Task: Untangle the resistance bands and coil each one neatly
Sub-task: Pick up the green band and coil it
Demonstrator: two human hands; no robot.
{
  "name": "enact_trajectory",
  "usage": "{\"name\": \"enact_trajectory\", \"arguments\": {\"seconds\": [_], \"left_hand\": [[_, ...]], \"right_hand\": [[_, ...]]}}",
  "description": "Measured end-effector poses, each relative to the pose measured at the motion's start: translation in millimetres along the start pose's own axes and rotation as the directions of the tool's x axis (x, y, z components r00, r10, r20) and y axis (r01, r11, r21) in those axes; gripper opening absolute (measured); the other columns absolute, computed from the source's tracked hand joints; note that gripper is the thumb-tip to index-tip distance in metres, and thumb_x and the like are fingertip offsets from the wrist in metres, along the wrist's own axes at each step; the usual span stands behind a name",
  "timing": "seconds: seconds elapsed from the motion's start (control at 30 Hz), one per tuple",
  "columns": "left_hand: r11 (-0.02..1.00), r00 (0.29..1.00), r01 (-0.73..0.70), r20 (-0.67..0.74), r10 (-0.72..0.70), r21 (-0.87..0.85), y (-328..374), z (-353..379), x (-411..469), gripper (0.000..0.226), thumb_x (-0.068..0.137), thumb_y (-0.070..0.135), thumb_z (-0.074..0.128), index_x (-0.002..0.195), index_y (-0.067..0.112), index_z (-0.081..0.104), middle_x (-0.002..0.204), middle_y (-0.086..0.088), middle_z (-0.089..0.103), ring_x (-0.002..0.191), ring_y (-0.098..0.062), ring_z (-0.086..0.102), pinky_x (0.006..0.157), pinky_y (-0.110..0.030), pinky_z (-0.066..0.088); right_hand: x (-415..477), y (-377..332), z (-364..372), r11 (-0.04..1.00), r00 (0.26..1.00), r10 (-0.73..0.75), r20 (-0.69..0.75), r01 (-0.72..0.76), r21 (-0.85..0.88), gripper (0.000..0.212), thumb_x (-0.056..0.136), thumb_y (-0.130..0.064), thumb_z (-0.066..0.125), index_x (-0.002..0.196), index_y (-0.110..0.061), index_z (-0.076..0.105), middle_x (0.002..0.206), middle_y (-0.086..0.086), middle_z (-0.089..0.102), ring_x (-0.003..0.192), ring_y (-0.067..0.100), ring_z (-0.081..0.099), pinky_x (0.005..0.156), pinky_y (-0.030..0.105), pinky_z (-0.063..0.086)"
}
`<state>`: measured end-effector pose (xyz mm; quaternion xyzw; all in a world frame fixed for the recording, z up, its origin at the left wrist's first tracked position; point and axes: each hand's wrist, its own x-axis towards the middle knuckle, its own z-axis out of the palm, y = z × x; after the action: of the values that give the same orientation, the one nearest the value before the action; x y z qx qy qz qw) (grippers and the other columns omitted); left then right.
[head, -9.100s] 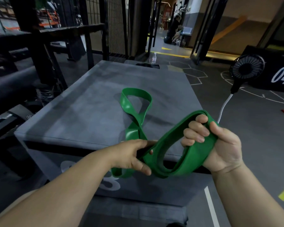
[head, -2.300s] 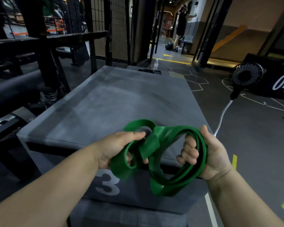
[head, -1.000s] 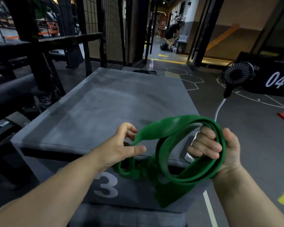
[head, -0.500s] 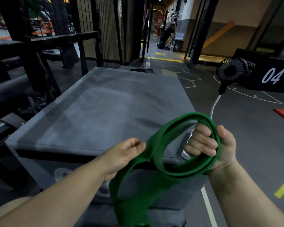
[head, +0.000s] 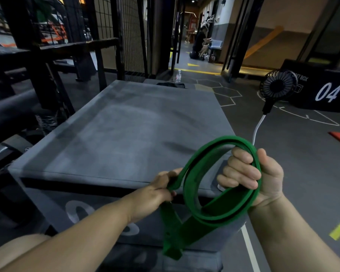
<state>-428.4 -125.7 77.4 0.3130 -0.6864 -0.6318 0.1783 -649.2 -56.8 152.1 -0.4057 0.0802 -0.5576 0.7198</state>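
The person was winding up one green band (head: 220, 211). It was up in the air, just in front of the near edge of a big grey box (head: 126, 134), and it did not touch the top of the box.

The right hand (head: 263, 173) had the wound part. Its fingers (head: 241, 169) went through the middle of the loops, and its grip was closed tight around them. There looked to be two or three loops stacked together in a round ring.

The left hand (head: 157, 191) was at the left side of the ring. Its grip was pinched shut on one strand there. Below that hand, the loose end (head: 172, 250) hung straight down in front of the box.

I saw no knots in this band, so I think the untangling part was done for it. The step in hand was the coiling, and it looked more than half done. Only this one band showed, so I could not tell how many others were left.

The next move would need the left hand to lift the hanging part up and lay it around the ring, flat and with no twist. The right hand would have to hold the loops snug, because a stretchy band likes to spring open. After that, the neat coil could go down on the box.

A small black fan (head: 277, 87) stood off to the right.
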Motion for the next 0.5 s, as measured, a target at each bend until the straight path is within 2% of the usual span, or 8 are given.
{"name": "enact_trajectory", "arguments": {"seconds": [0.07, 0.1, 0.17, 0.23, 0.3, 0.37, 0.43, 0.5], "left_hand": [[0.994, 0.998, 0.002, -0.055, -0.008, -0.112, -4.5, 0.5, 3.0, 0.052, 0.072, 0.035, 0.059, 0.123, 0.041, 0.050, 0.127, -0.002, 0.053, 0.107, -0.020, 0.057, 0.105, -0.051, 0.041], [0.992, 0.996, -0.003, -0.090, -0.009, -0.127, -5.2, 1.1, 4.2, 0.035, 0.075, 0.034, 0.059, 0.110, 0.034, 0.055, 0.114, -0.004, 0.060, 0.100, -0.020, 0.058, 0.101, -0.050, 0.043], [0.999, 0.992, 0.007, -0.122, -0.011, -0.036, -4.6, 3.0, 6.2, 0.003, 0.092, 0.024, 0.053, 0.094, 0.025, 0.054, 0.088, 0.009, 0.065, 0.092, -0.012, 0.058, 0.091, -0.034, 0.045], [0.999, 0.993, 0.018, -0.115, -0.022, -0.037, -4.9, 5.4, 6.4, 0.010, 0.099, 0.018, 0.046, 0.095, 0.019, 0.056, 0.085, 0.010, 0.067, 0.094, -0.013, 0.060, 0.089, -0.028, 0.044], [0.991, 0.993, 0.024, -0.107, -0.039, -0.131, -7.0, 8.2, 6.5, 0.012, 0.098, 0.021, 0.050, 0.105, 0.014, 0.057, 0.093, 0.001, 0.071, 0.100, -0.020, 0.064, 0.094, -0.036, 0.046], [0.980, 0.991, 0.052, -0.113, -0.075, -0.191, -7.9, 13.6, 7.2, 0.016, 0.100, 0.024, 0.048, 0.111, 0.015, 0.056, 0.090, 0.001, 0.072, 0.092, -0.020, 0.066, 0.086, -0.038, 0.051], [0.972, 0.989, 0.071, -0.112, -0.098, -0.224, -9.8, 19.6, 9.2, 0.019, 0.101, 0.028, 0.044, 0.112, 0.017, 0.055, 0.094, -0.003, 0.072, 0.087, -0.022, 0.068, 0.077, -0.038, 0.053], [0.959, 0.988, 0.076, -0.109, -0.109, -0.272, -10.1, 24.5, 9.6, 0.021, 0.101, 0.028, 0.043, 0.111, 0.016, 0.056, 0.093, -0.009, 0.073, 0.083, -0.026, 0.069, 0.076, -0.037, 0.054]], "right_hand": [[-0.2, -0.8, 0.0, 1.000, 1.000, 0.007, -0.020, -0.006, 0.029, 0.022, 0.098, -0.022, 0.050, 0.100, -0.002, 0.056, 0.071, 0.002, 0.047, 0.062, 0.015, 0.042, 0.080, 0.034, 0.040], [-0.6, -1.3, -0.6, 0.999, 1.000, 0.010, -0.024, -0.009, 0.051, 0.022, 0.098, -0.022, 0.050, 0.101, -0.002, 0.056, 0.072, 0.004, 0.053, 0.064, 0.016, 0.045, 0.081, 0.034, 0.040], [0.1, -1.5, -2.7, 0.996, 0.999, 0.012, -0.030, -0.009, 0.093, 0.021, 0.098, -0.022, 0.051, 0.102, -0.002, 0.056, 0.081, 0.008, 0.063, 0.070, 0.019, 0.056, 0.084, 0.034, 0.041], [0.5, -1.0, -4.9, 0.992, 0.999, 0.014, -0.045, -0.008, 0.127, 0.020, 0.098, -0.021, 0.049, 0.104, -0.002, 0.055, 0.087, 0.011, 0.064, 0.081, 0.023, 0.061, 0.087, 0.037, 0.042], [1.3, -0.8, -7.2, 0.989, 0.997, 0.018, -0.079, -0.006, 0.146, 0.021, 0.099, -0.019, 0.046, 0.108, -0.001, 0.054, 0.093, 0.012, 0.062, 0.092, 0.027, 0.061, 0.094, 0.042, 0.041], [1.6, -0.9, -8.9, 0.990, 0.994, 0.016, -0.105, -0.001, 0.143, 0.023, 0.099, -0.016, 0.043, 0.113, -0.001, 0.053, 0.101, 0.013, 0.061, 0.103, 0.030, 0.059, 0.102, 0.046, 0.038], [1.5, -0.2, -10.5, 0.986, 0.995, 0.010, -0.097, 0.006, 0.167, 0.025, 0.096, -0.009, 0.043, 0.119, -0.002, 0.050, 0.108, 0.012, 0.060, 0.107, 0.029, 0.059, 0.105, 0.047, 0.035], [1.4, 0.8, -13.2, 0.981, 0.997, 0.002, -0.079, 0.014, 0.195, 0.033, 0.092, -0.003, 0.044, 0.124, -0.007, 0.045, 0.110, 0.009, 0.061, 0.103, 0.025, 0.060, 0.106, 0.045, 0.034]]}}
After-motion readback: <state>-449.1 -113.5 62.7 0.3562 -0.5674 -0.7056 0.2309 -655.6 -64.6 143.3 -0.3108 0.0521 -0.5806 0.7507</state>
